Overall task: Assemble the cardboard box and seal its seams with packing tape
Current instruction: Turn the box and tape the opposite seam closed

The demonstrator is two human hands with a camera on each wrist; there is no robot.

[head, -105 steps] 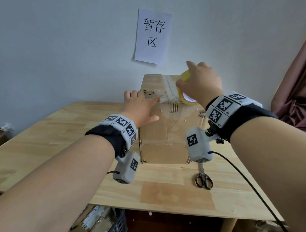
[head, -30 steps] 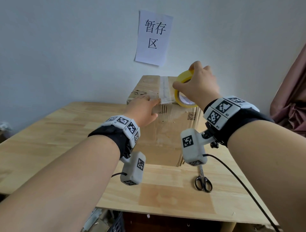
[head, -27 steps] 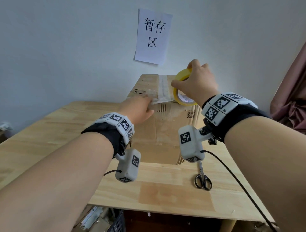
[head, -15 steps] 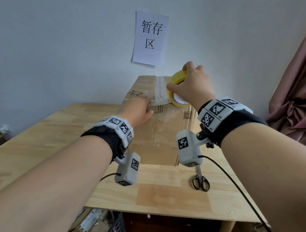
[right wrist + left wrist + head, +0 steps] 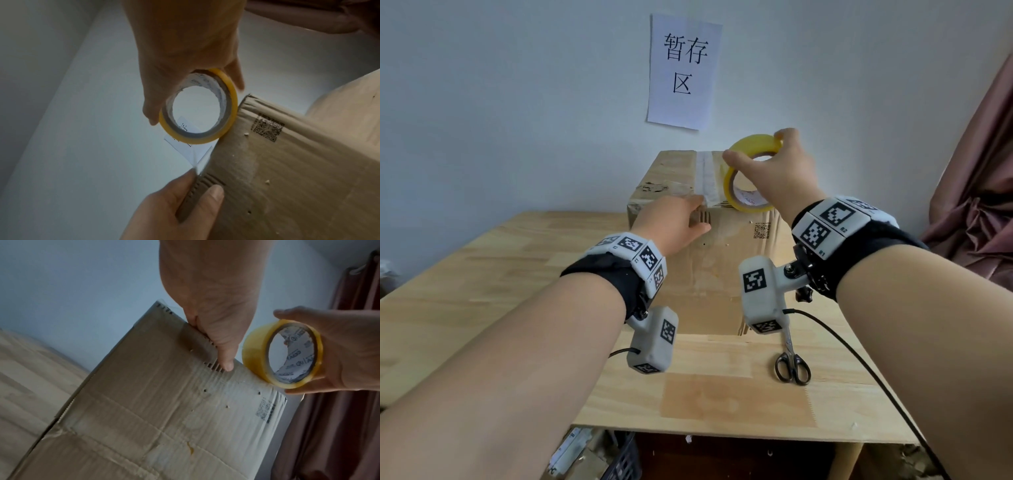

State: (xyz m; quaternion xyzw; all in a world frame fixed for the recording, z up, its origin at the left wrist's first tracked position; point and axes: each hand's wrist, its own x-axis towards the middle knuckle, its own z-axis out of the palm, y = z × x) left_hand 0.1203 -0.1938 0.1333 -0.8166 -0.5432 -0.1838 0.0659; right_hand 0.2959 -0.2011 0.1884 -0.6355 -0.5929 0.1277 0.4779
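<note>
Box: a tall brown corrugated cardboard box (image 5: 709,260) stands upright on the pale wooden table (image 5: 482,274), close to the wall, with a strip of clear tape (image 5: 705,174) running along the seam on its top.
Tape roll: a yellow ring of packing tape with a white printed core (image 5: 748,174) is held on edge at the near top edge of the box, right of the strip.
Right hand: the right hand (image 5: 777,174) grips the roll, thumb on one side and fingers curled over the rim.
Left hand: the left hand (image 5: 674,222) clasps the near top edge of the box, thumb flat on the front face and fingers over the top at the strip's end.
Scissors: black-handled metal scissors (image 5: 791,359) lie on the table in front of the box, apart from it.
Wall: a white paper sign with black characters (image 5: 685,72) hangs above the box.
</note>
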